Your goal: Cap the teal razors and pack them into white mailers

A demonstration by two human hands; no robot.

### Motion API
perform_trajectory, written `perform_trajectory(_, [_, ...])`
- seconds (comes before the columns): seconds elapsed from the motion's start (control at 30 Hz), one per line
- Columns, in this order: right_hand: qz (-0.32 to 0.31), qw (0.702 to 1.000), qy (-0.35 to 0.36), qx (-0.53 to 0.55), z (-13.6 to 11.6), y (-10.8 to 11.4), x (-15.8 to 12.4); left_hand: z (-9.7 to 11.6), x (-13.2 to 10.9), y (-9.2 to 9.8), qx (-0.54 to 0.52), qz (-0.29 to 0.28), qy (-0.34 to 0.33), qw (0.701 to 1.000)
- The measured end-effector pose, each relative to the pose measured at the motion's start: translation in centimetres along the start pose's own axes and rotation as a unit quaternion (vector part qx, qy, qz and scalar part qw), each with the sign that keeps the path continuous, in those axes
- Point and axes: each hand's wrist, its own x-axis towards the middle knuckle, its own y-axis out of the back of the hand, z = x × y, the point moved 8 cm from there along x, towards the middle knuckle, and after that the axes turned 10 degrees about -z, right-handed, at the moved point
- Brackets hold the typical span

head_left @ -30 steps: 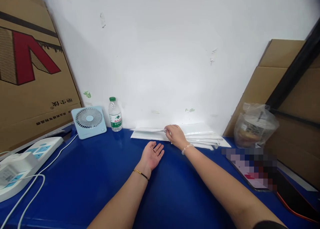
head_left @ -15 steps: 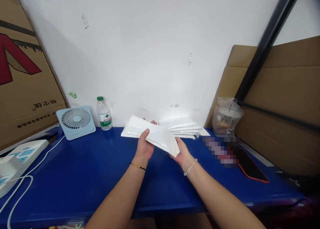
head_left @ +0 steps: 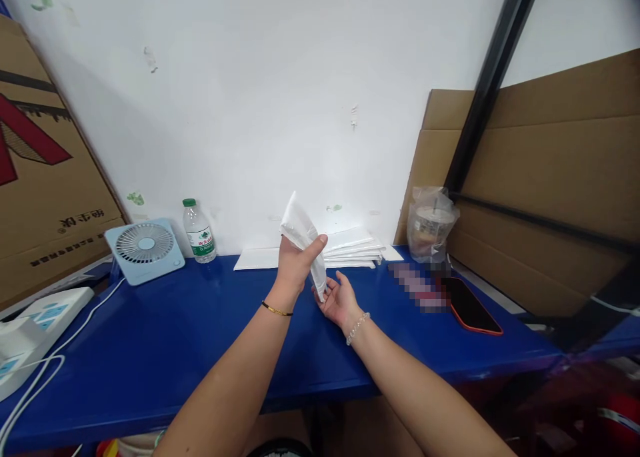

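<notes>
My left hand (head_left: pixel 295 265) is closed around a thin white plastic-wrapped packet (head_left: pixel 303 225), its thumb across the near face. The packet is tilted steeply, one end raised toward the wall and the other pointing down to the right. At that lower end my right hand (head_left: pixel 339 302) is palm up with fingers apart, its fingertips touching the packet's corner. Behind, against the wall, lies a stack of similar white packets (head_left: pixel 353 247). Another flat white piece (head_left: pixel 257 258) lies left of the stack, partly hidden by my left hand.
On the blue table (head_left: pixel 200 350) stand a light blue fan (head_left: pixel 146 250) and a water bottle (head_left: pixel 200 234). A power strip (head_left: pixel 50 320) with white cables is at left. Rightward are a bagged drink cup (head_left: pixel 431 227), a phone (head_left: pixel 470 304) and cardboard (head_left: pixel 560 157).
The packet has turned from nearly flat to steeply tilted in my left hand. My right hand has loosened from its end and opened palm up. The view has shifted slightly right.
</notes>
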Motion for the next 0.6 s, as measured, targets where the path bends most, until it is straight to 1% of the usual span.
perform_trajectory(0.07, [-0.005,1.000,0.004,-0.014,-0.1,-0.1,0.1,0.4,0.1,-0.3,-0.006,0.000,-0.019,1.000])
perform_trajectory(0.17, [0.018,0.998,0.023,-0.060,-0.3,0.2,0.2,1.0,0.0,-0.4,-0.012,0.011,-0.059,0.998])
perform_trajectory(0.23, [0.031,0.995,0.038,-0.087,-0.5,0.3,0.3,0.9,-0.2,-0.5,0.001,0.015,-0.070,0.997])
perform_trajectory(0.27, [0.033,0.994,0.045,-0.097,-0.6,0.2,0.3,0.6,-0.4,-0.7,0.012,0.010,-0.064,0.998])
perform_trajectory(0.33, [0.030,0.992,0.059,-0.108,-0.7,0.1,0.5,-0.4,-0.7,-1.3,0.041,-0.020,-0.030,0.999])
perform_trajectory(0.37, [0.034,0.987,0.074,-0.136,-1.0,0.2,0.5,-1.0,-0.8,-1.6,0.054,-0.040,-0.008,0.998])
perform_trajectory(0.4, [0.044,0.977,0.097,-0.186,-1.6,0.2,0.5,-1.5,-1.0,-1.9,0.064,-0.057,0.012,0.996])
perform_trajectory(0.43, [0.057,0.959,0.123,-0.250,-2.4,0.3,0.4,-1.8,-1.1,-2.0,0.069,-0.064,0.022,0.995])
perform_trajectory(0.47, [0.076,0.932,0.148,-0.321,-3.4,0.4,0.3,-1.9,-1.1,-1.9,0.067,-0.056,0.021,0.996])
perform_trajectory(0.53, [0.123,0.858,0.187,-0.463,-5.6,0.8,-0.1,-1.4,-1.0,-0.7,0.044,0.000,-0.012,0.999])
perform_trajectory(0.6, [0.166,0.794,0.197,-0.552,-7.7,1.5,-0.4,-1.0,-0.9,1.0,0.011,0.062,-0.050,0.997])
